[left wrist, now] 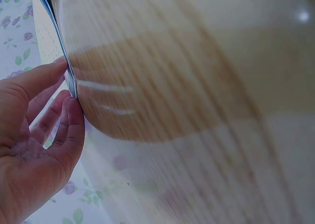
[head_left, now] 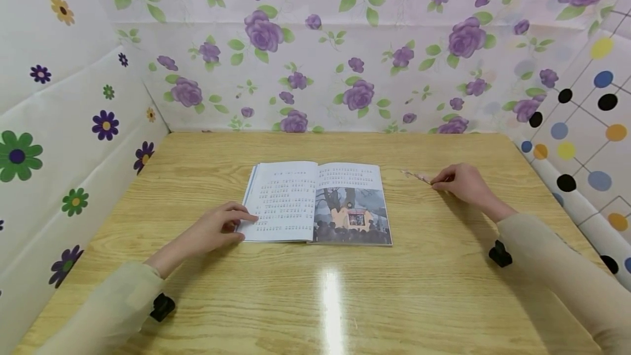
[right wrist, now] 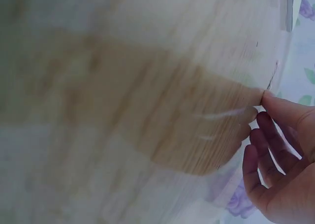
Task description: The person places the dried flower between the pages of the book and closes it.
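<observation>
An open picture book (head_left: 288, 201) lies on the table, text on its left page and a grey illustration on its right page. My left hand (head_left: 217, 227) holds the book's lower left edge, a finger over the page and the thumb at the corner. In the left wrist view, the left hand (left wrist: 44, 120) meets the book's thin page edge (left wrist: 69, 71). Right of the book, my right hand (head_left: 463, 184) pinches one end of a slender stick-like item (head_left: 418, 176) with a pinkish, ornamented far part. The right wrist view shows the right hand (right wrist: 280, 150) with thumb and forefinger together.
The wooden table (head_left: 276, 295) has a bright light reflection near its front. A purple-flowered cloth (head_left: 296, 48) hangs at the back, a daisy-patterned one (head_left: 74, 125) at left and a dotted one (head_left: 581, 125) at right. Black wrist devices sit beneath both sleeves.
</observation>
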`<state>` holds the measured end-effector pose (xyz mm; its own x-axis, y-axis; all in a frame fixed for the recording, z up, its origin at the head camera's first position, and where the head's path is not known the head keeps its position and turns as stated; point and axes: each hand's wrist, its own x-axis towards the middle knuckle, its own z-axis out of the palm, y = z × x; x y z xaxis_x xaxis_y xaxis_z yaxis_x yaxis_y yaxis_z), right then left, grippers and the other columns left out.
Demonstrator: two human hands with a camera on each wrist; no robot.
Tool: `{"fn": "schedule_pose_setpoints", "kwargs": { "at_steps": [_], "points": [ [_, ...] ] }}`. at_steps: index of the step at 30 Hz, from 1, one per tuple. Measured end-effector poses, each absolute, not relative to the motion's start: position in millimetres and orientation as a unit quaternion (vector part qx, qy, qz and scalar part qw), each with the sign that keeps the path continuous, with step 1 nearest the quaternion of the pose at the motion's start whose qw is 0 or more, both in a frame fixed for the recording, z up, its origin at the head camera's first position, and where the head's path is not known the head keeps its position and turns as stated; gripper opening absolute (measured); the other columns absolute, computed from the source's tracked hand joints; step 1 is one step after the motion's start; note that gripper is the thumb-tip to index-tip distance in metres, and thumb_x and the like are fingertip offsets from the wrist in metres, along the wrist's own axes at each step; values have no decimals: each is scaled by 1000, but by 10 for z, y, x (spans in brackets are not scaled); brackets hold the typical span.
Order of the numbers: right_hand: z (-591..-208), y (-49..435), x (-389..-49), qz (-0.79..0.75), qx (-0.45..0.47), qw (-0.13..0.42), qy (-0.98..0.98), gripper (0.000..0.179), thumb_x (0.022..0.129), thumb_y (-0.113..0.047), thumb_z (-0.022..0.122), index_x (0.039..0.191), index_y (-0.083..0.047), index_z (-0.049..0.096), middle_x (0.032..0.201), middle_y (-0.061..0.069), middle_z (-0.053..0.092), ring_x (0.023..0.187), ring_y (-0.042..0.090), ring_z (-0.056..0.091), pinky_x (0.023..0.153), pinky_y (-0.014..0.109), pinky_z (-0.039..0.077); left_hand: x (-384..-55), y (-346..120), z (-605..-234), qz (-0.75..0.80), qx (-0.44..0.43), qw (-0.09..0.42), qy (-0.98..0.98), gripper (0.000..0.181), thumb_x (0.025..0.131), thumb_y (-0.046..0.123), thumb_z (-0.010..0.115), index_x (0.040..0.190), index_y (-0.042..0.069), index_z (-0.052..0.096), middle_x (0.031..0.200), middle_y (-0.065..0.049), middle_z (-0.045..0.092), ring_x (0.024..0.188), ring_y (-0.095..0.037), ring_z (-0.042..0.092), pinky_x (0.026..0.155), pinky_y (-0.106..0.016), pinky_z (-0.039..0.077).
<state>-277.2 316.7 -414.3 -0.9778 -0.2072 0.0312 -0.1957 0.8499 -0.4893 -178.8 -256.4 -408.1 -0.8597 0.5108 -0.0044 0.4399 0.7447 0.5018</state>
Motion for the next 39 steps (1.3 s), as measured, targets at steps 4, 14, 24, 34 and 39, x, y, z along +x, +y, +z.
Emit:
{"fn": "schedule_pose_setpoints", "kwargs": {
  "at_steps": [4,14,24,34,39],
  "points": [
    [-4144,3169,-2789,-244,-113,0,963,11,90,-16,72,94,-10,79,96,15,76,77,16,66,70,34,52,-1792,-2568,-4095,250,257,71,931,38,87,8,73,125,14,69,127,-13,59,92,-15,56,77,-28,51],
    [-4152,3114,-2752,-208,-138,-36,968,9,91,-13,71,92,-8,78,91,14,75,77,24,67,71,43,53,-1802,-2576,-4104,247,263,67,930,39,87,8,74,125,14,69,125,-12,59,91,-14,55,75,-28,50],
    [-4136,3083,-2767,-193,-165,-10,967,10,93,-8,65,91,-2,73,87,14,72,73,19,63,68,38,52,-1802,-2572,-4103,248,260,69,930,39,87,8,74,125,14,69,126,-14,59,93,-15,57,77,-27,51],
    [-4020,3106,-2823,-241,-134,33,961,9,91,-11,67,91,-3,70,87,12,69,72,14,59,64,29,47,-1807,-2577,-4111,250,265,66,929,39,87,8,74,125,13,69,125,-14,59,92,-15,57,76,-27,51],
    [-3946,3072,-2825,-272,-117,31,955,12,93,-13,65,98,-3,71,95,15,70,80,20,63,67,30,49,-1807,-2574,-4107,250,263,68,929,38,87,8,74,124,13,70,125,-14,60,92,-15,56,76,-26,51]
  ]
}}
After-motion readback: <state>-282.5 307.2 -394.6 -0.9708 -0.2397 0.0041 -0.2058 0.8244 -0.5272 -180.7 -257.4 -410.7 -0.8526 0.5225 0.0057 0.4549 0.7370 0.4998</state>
